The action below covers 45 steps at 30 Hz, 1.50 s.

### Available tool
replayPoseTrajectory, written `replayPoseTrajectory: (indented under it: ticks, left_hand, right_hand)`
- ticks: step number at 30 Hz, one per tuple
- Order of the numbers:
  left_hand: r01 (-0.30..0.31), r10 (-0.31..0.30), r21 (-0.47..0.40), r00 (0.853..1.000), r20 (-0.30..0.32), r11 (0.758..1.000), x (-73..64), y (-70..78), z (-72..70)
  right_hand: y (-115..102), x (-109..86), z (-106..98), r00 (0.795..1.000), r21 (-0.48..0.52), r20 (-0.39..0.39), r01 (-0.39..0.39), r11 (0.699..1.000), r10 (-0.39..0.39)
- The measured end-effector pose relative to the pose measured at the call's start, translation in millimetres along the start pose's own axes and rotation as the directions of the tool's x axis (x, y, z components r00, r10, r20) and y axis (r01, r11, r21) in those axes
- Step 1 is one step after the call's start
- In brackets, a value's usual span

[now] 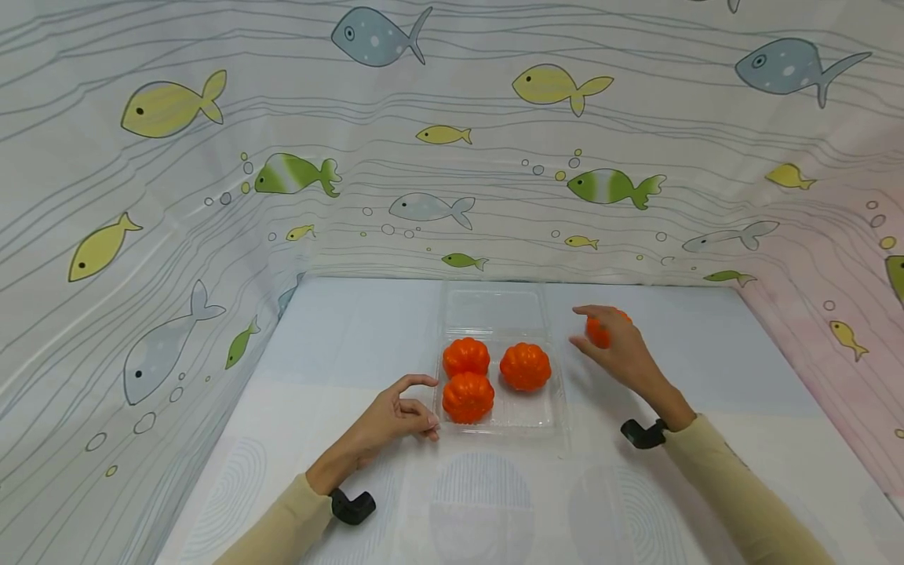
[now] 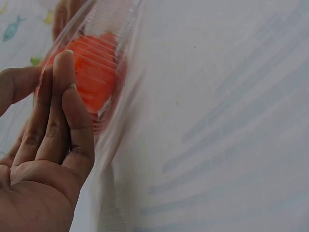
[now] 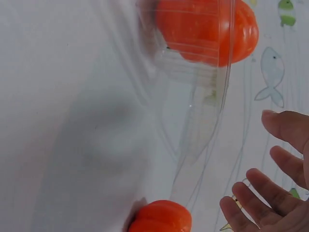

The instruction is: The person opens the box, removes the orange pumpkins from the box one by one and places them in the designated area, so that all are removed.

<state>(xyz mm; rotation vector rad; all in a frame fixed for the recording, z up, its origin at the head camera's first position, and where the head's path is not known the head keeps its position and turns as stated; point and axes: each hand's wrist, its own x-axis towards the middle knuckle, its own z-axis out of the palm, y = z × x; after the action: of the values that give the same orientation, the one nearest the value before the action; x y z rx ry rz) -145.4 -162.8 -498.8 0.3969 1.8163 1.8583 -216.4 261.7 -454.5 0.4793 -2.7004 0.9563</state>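
Orange, one pumpkin (image 1: 599, 333) sits by my released right grip (image 1: 625, 357); beside my loose-fingered left grip (image 1: 391, 421), the clear container (image 1: 523, 410).

A clear plastic clamshell (image 1: 526, 410) lies open, the left hand (image 1: 387, 417) at its left wall. It holds three ribbed orange pumpkins (image 1: 468, 398): two touching at left, one apart at right. A fourth pumpkin (image 1: 598, 333), partly hidden by the right hand (image 1: 627, 351), sits right of the clamshell.

The right hand (image 1: 625, 351) partly hides one pumpkin (image 1: 599, 333) — head view.
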Motion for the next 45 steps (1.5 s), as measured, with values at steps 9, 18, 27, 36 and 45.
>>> replayPoseTrajectory:
  ticks: [9, 18, 27, 36, 45]
  left_hand:
    - [0.006, -0.006, -0.001, 1.0, -0.001, 1.0, -0.4, -0.7, 0.4]
    - [0.011, -0.011, 0.004, 1.0, -0.011, 1.0, -0.4, 1.4, 0.3]
    - [0.005, -0.005, 0.011, 1.0, -0.012, 1.0, -2.4, 0.3, -0.3]
    - [0.01, -0.01, 0.014, 1.0, -0.011, 1.0, -1.3, -1.6, 0.1]
    - [0.005, -0.005, -0.006, 1.0, -0.011, 1.0, -1.8, 0.1, 0.4]
  right_hand:
    - [-15, -0.4, 15, 0.996, 0.039, 0.048, 0.071, 0.997, -0.073]
    - [-31, 2.3, 25, 0.984, 0.098, 0.131, 0.112, 0.989, -0.124]
    - [-45, 4.2, 33, 0.969, 0.102, 0.216, 0.102, 0.99, -0.122]
    - [-55, 4.9, 35, 0.933, 0.175, 0.333, 0.082, 0.981, -0.138]
    - [-59, 7.5, 40, 0.881, 0.238, 0.463, -0.022, 0.971, -0.094]
